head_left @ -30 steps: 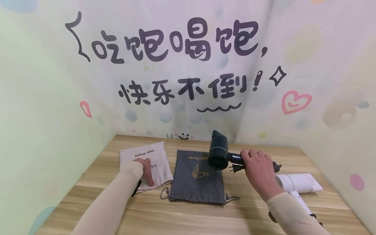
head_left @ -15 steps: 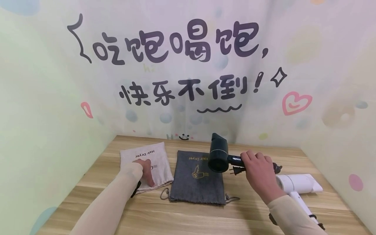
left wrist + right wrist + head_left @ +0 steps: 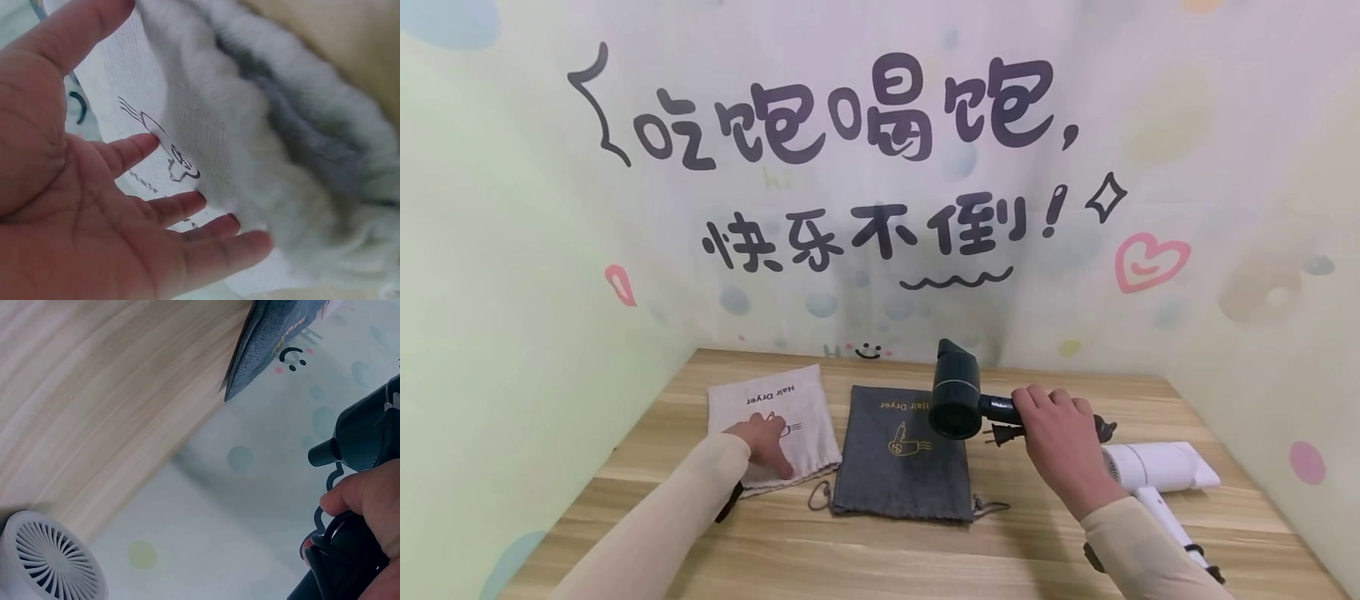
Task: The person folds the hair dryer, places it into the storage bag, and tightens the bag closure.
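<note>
My right hand [image 3: 1062, 446] grips the folding handle of a dark green hair dryer [image 3: 956, 400] with a nozzle. The dryer is over the right side of a dark grey drawstring bag [image 3: 898, 479] printed "Hair Dryer". Its coiled cord lies along the handle under the fingers, as the right wrist view shows. My left hand [image 3: 763, 443] rests on a pale drawstring bag [image 3: 812, 412] with the same print. In the left wrist view its fingers [image 3: 222, 253] are spread, the tips at the cloth, and the gathered mouth of the bag gapes a little.
A white hair dryer [image 3: 1153, 467] with its handle folded out lies at the right, beneath and beyond my right wrist. The wooden table [image 3: 820, 562] meets a printed cloth backdrop [image 3: 865, 317] at the back, with cloth walls on both sides.
My left hand has drawn slightly back and left on the pale bag, its fingers now more spread. The right hand still holds the dark dryer in nearly the same place.
</note>
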The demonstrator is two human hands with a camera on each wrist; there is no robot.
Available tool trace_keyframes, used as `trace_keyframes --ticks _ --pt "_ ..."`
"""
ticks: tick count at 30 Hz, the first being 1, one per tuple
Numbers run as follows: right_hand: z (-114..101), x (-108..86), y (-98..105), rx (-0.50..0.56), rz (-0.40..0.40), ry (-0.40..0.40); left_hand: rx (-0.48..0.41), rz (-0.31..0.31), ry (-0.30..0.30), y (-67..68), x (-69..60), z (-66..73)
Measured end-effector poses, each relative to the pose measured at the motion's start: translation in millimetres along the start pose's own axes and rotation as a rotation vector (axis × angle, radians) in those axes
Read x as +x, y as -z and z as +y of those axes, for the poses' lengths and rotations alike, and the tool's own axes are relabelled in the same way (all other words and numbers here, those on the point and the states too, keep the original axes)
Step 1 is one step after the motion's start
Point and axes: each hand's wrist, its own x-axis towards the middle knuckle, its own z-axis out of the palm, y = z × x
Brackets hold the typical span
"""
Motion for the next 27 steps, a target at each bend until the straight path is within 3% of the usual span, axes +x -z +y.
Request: trace_keyframes --ticks 4,8,12,17,23,27 --pt "-1.5 0.0 -1.0 0.005 0.020 0.009 -0.052 0.082 -0.082 -7.4 -0.6 0.5" --pt "-4.4 0.3 -2.3 0.009 0.016 0.015 -0.137 0.211 -0.174 -11.6 -4.4 12.8" --pt "-7.7 0.7 -3.4 0.005 0.004 0.004 -0.201 0.331 -0.241 -10.9 -11.6 37.5" --pt "-12.5 1.1 -2.0 0.010 0.001 -0.008 -0.262 0.428 -0.358 -11.4 -24.9 74.4" --pt "-19.3 1.4 -0.6 0.006 -0.012 -0.007 -0.230 0.555 -0.546 -21.6 -35.9 112.5" --pt "-23.2 1.3 -0.5 0.000 -0.017 -0.008 -0.209 0.631 -0.612 -24.8 -42.0 129.9"
